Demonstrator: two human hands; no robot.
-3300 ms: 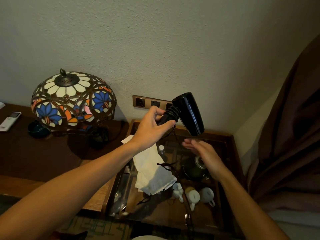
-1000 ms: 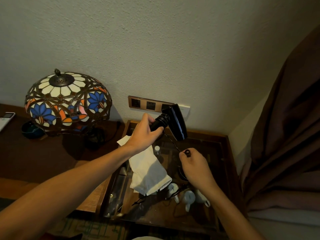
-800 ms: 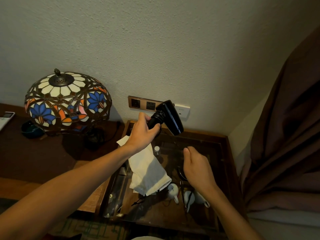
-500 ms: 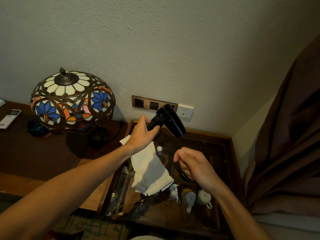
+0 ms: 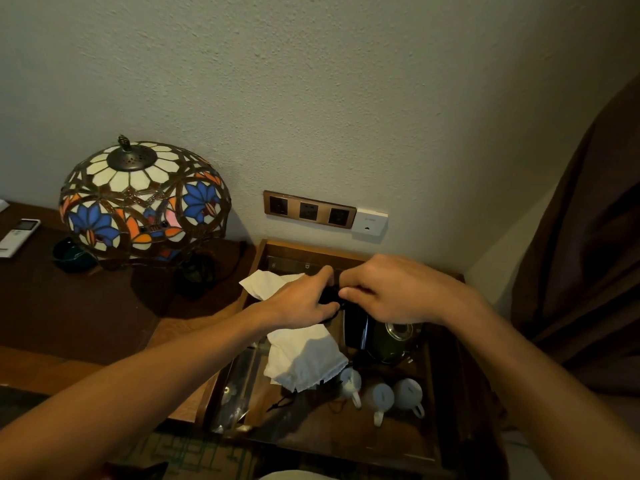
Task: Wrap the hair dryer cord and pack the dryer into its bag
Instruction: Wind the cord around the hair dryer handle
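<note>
— Looking from the near edge of the glass-topped wooden side table (image 5: 346,441) inward: what do you count?

— Three small white cups (image 5: 381,394) near the front, one white drawstring cloth bag (image 5: 304,362) lying flat toward the left edge, one dark round kettle (image 5: 394,336) behind the cups.

— And the black hair dryer (image 5: 355,325)?

— One, held over the middle of the table. The left hand (image 5: 301,301) curls round its handle end; the right hand (image 5: 391,292) pinches at the same spot, seemingly tucking in the black cord (image 5: 329,297). I cannot tell how tight the coil is.

— So how far along?

— I judge the wrapping nearly finished. The bag is unopened and apart from the dryer, so packing remains.

— Farther back?

— One stained-glass lamp (image 5: 143,199), one white remote (image 5: 19,233), three sockets (image 5: 309,212) on the wall.
</note>
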